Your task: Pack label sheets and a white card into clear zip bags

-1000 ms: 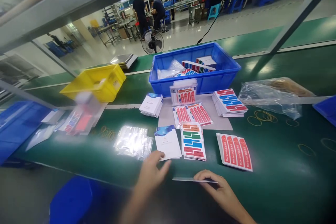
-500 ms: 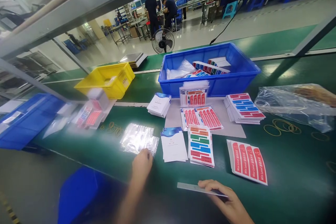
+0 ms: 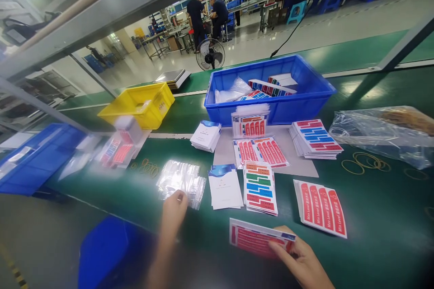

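Note:
My right hand (image 3: pixel 303 257) pinches a red sticker sheet (image 3: pixel 254 239) with a white and dark blue edge, tilted above the near side of the bench. Fingers curled together, my left hand (image 3: pixel 175 207) is at the near edge of a pile of clear plastic bags (image 3: pixel 179 176). Whether a bag is between its fingertips is hidden. Between and beyond the hands lie white booklets with blue tops (image 3: pixel 225 189) and a stack of multicoloured sticker sheets (image 3: pixel 260 189). Red level sticker sheets (image 3: pixel 320 210) rest right of these.
Behind stand a blue bin (image 3: pixel 271 110) with bags and sheets, and a yellow bin (image 3: pixel 142 104). More booklets (image 3: pixel 205 135), bagged sets (image 3: pixel 251 122) and sticker sheets (image 3: pixel 315 137) sit mid-bench. Rubber bands (image 3: pixel 368 162) and a large plastic bag (image 3: pixel 379 135) are at right.
My left hand has shifted left and slightly down along the bags' near edge. My right hand has tilted the held sheet, so its red face now shows.

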The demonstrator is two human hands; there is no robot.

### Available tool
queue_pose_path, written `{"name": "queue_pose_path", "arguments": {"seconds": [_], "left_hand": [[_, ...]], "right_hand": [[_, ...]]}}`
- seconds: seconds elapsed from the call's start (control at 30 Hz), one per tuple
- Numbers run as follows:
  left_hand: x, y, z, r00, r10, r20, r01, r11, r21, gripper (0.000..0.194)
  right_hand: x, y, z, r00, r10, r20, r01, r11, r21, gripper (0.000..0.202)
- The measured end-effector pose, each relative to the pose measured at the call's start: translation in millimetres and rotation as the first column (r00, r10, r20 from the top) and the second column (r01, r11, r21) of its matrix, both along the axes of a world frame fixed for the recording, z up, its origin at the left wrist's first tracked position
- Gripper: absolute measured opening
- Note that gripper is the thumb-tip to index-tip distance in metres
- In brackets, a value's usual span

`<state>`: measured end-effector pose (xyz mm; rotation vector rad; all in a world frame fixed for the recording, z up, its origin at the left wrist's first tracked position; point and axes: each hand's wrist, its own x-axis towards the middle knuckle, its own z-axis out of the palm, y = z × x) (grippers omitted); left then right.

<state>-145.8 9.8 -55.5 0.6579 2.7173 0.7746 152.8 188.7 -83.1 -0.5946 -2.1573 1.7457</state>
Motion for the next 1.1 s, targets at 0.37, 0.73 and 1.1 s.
{"name": "queue_pose_path", "arguments": {"seconds": [0.37, 0.73, 1.1], "left_hand": [[73, 32, 33.5, 0.803, -0.498, 0.328, 0.318, 0.823, 0.471, 0.03], [128, 73, 37.1, 0.595, -0.797, 0.104, 0.711, 0.582, 0.395, 0.019], [134, 68, 28.2, 0.662, -0.749, -0.012, 0.709, 0.621, 0.333, 0.019]], "right_hand": [[-12, -2, 8.3, 0.994, -0.086, 0.07, 0.068, 0.971, 0.228, 0.047], [-21, -12, 22.0, 0.998, -0.046, 0.048, 0.041, 0.994, 0.097, 0.034], [-24, -17, 25.7, 0.995, -0.086, 0.045, 0.074, 0.972, 0.222, 0.032]]}}
